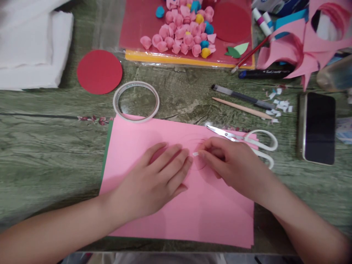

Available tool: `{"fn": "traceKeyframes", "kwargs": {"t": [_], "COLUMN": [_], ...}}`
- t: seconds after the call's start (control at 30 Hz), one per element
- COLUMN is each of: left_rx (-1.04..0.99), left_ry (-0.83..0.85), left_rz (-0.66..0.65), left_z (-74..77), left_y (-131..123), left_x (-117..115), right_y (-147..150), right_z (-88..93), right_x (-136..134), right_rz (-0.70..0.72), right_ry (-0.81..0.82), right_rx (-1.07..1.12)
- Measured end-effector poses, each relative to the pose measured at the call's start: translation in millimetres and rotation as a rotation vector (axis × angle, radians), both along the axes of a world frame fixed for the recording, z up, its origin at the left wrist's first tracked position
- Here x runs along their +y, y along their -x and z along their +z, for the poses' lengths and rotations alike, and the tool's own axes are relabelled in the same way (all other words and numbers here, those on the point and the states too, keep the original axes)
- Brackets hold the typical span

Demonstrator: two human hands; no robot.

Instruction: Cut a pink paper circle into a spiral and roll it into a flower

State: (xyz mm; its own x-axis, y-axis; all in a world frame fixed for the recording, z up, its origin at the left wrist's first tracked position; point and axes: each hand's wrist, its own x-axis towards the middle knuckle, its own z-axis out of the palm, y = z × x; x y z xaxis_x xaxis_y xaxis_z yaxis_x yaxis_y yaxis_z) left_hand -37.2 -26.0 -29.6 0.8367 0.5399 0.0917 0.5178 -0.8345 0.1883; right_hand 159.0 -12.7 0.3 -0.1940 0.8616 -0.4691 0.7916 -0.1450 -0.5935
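My left hand [156,176] lies flat with fingers stretched out on a pink paper sheet [192,212], pressing down a small pink shape I cannot make out. My right hand [231,165] pinches a tiny white scrap [195,154] at its fingertips, just right of the left fingers and touching the sheet. White-handled scissors [247,141] lie on the sheet's upper right corner, right behind my right hand. A roll of white tape [136,101] rests at the sheet's upper left edge.
A red paper disc [99,72] lies to the left. A red and yellow paper stack [143,22] holds several small pink, blue and yellow paper buds. A craft knife [242,96], wooden stick [242,108], pens, pink offcuts and a phone [319,126] lie to the right.
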Motion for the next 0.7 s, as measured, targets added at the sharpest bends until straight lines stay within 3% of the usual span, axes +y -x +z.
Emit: {"fn": "traceKeyframes", "kwargs": {"t": [0.7], "left_rx": [0.009], "left_ry": [-0.001], "left_rz": [0.035], "left_z": [2.1], "left_y": [-5.7], "left_x": [-0.4], "right_y": [0.3], "right_z": [-0.4], "right_x": [-1.3], "right_rz": [-0.005], "right_ry": [-0.027], "right_rx": [-0.029]}}
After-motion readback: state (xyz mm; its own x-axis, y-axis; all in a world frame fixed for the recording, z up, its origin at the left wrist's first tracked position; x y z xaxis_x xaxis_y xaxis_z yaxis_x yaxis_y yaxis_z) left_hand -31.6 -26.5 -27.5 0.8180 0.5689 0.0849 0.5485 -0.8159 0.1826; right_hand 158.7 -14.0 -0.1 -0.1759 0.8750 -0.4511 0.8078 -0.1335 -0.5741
